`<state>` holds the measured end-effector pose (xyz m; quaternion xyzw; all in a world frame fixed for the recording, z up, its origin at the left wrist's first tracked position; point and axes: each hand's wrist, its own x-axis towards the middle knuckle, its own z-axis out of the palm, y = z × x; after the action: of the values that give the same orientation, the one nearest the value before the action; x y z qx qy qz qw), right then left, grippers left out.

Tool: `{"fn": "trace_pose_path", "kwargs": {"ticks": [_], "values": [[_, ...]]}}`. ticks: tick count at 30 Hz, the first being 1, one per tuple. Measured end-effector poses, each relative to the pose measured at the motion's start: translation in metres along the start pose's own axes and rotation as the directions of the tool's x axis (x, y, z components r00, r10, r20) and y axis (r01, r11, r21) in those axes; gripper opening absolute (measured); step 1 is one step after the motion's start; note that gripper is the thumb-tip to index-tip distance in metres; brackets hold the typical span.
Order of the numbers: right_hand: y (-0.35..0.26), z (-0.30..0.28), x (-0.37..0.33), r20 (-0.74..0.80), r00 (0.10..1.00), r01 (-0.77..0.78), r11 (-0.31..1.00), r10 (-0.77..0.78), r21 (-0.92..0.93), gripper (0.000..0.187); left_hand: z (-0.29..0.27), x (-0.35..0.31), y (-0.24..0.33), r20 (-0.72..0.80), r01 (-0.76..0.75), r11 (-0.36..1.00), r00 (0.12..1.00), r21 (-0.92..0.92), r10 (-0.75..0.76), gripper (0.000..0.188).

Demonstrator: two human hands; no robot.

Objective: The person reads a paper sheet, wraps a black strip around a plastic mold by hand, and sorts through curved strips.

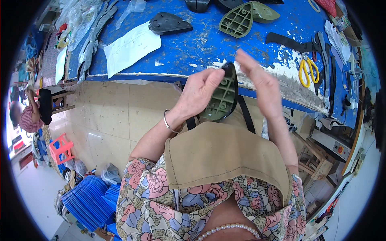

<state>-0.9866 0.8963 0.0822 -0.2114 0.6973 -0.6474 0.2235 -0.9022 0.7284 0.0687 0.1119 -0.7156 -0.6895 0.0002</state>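
My left hand [198,93] grips a green plastic shell [222,97] at its upper left edge, thumb over the rim. The shell is pointed, with a grid of ribs and round bosses on the side facing me and a black rim. It is held tilted, in front of the table's near edge. My right hand [260,85] is raised just right of the shell, fingers stretched out and slightly blurred, with nothing seen in it. On the table, a similar green shell [236,22] lies ribs up, overlapping another green shell [264,12] lying smooth side up.
The worn blue table [181,52] carries a black shell [170,24] on white paper [132,48], yellow-handled scissors [309,72], a black strap [287,41] and plastic bags at the left. Below left are a red stool [61,148] and stacked blue pieces [86,201]; another person sits far left.
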Motion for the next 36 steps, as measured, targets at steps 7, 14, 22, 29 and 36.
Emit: {"fn": "trace_pose_path", "kwargs": {"ticks": [7, 14, 22, 29, 36], "values": [[0.007, -0.005, 0.035, 0.510, 0.855, 0.004, 0.984, -0.095, 0.175, 0.045, 0.004, -0.010, 0.012, 0.253, -0.020, 0.973, 0.967, 0.228, -0.040, 0.037], [0.000, -0.005, 0.038, 0.663, 0.745, 0.035, 0.997, -0.071, 0.068, 0.045, 0.002, -0.010, 0.007, 0.275, 0.124, 0.979, 0.947, 0.165, -0.166, 0.043], [-0.005, 0.005, 0.035, 0.425, 0.904, 0.075, 0.963, 0.044, -0.260, 0.040, 0.005, -0.010, 0.008, 0.169, 0.272, 0.955, 0.953, -0.114, -0.251, 0.046], [0.005, 0.029, 0.015, 0.168, 0.969, 0.228, 0.922, -0.183, -0.313, 0.058, -0.004, -0.003, 0.003, -0.070, 0.120, 0.982, 0.989, -0.149, -0.131, 0.038], [0.009, 0.037, -0.010, 0.119, 0.991, 0.103, 0.900, -0.057, -0.425, 0.063, -0.004, 0.000, -0.007, -0.079, 0.117, 0.911, 0.984, -0.396, -0.161, 0.041]]}}
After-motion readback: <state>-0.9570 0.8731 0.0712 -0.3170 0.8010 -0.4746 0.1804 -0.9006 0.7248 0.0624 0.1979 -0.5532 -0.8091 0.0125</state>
